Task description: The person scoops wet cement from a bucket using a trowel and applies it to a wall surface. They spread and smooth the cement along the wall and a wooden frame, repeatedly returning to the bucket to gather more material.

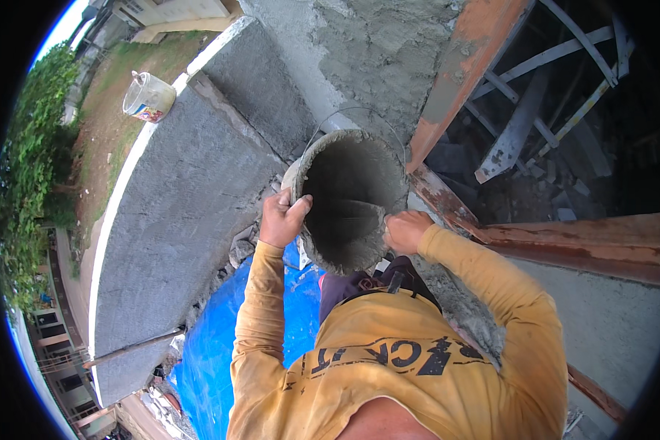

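A round bucket with a mortar-crusted rim is held up in front of my body, its mouth facing me. My left hand is closed on the left side of the rim, thumb over the edge. At the right side of the mouth my right hand is closed on a trowel, whose handle the fingers hide. The grey trowel blade lies inside the bucket, against wet mortar, pointing left. A thin wire handle arches over the far side of the bucket. How much mortar sits deep inside is too dark to tell.
A low rendered wall curves along the left, with a white plastic pail on its top. Below lies a blue tarp amid rubble. At right, a reddish door frame borders a dark room with leaning timber.
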### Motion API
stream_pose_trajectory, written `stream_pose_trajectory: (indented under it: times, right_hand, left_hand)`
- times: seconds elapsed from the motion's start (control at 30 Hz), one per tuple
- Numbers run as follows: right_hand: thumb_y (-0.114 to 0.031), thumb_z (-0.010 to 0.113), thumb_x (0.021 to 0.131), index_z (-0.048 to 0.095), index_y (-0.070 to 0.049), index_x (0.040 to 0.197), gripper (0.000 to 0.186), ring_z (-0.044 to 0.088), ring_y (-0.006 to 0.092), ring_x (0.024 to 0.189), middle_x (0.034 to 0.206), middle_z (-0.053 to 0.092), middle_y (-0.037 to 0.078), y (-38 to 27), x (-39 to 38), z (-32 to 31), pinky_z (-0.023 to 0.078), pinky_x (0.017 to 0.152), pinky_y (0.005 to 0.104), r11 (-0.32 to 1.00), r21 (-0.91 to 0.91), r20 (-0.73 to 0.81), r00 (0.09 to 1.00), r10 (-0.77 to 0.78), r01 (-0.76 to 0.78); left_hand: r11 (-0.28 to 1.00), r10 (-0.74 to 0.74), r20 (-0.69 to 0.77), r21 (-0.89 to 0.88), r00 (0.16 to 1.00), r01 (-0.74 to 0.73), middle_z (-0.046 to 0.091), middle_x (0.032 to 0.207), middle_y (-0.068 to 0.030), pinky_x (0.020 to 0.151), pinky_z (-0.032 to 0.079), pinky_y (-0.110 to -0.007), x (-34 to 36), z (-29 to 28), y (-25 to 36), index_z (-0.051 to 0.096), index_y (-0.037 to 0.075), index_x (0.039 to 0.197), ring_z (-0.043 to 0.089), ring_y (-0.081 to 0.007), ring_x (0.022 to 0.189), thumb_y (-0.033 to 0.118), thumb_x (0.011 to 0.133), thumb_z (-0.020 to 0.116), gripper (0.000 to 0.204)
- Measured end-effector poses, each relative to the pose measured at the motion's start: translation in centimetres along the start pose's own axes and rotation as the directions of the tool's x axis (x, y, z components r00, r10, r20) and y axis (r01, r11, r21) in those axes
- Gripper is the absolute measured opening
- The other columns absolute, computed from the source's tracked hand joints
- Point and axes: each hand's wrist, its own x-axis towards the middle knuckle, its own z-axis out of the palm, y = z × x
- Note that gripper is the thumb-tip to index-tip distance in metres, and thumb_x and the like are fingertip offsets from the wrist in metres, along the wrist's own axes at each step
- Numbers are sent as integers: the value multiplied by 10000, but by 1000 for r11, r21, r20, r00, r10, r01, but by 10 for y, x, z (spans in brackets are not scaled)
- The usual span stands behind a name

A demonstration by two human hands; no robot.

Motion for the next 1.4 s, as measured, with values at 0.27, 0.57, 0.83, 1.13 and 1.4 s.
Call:
stream_pose_trajectory:
  times: [0.27,0.57,0.83,1.13,1.4]
  right_hand:
    - [-297,516,844,600,14,997,357,630,383,923,963,655,220,-3,11,43,475,847,475,995,101,-13,1000,-18,20]
    - [-316,504,856,589,4,1012,366,629,354,939,988,643,227,71,-2,-14,475,820,485,982,-65,-277,949,153,-178]
    - [-358,555,837,604,-23,1083,419,608,385,973,1011,649,214,16,9,48,475,862,455,945,324,-129,989,79,-33]
    - [-289,620,763,600,-36,1100,422,611,381,965,1006,648,208,34,-16,45,476,857,452,952,296,-249,955,162,-84]
    - [-259,618,741,632,-21,996,350,614,376,903,931,649,194,50,-81,-45,484,808,451,992,8,-421,899,116,-124]
  left_hand:
    - [978,138,-77,169,987,-123,441,511,-185,471,369,-388,-2,44,-12,446,-7,579,463,-304,437,185,770,645,336]
    - [945,195,-13,271,981,-184,455,507,-184,467,391,-401,-18,37,12,476,13,590,490,-346,452,187,748,656,296]
    - [962,260,-37,96,965,-255,417,488,-121,440,339,-343,-16,43,33,446,19,585,412,-241,413,133,786,642,303]
    - [961,-152,-301,-268,942,69,498,599,12,511,360,-283,-42,61,-7,557,-23,725,406,-62,600,149,824,623,209]
    - [962,-177,-367,-259,913,83,467,534,-81,504,368,-344,-62,74,-42,463,-29,628,409,-114,545,159,800,634,307]
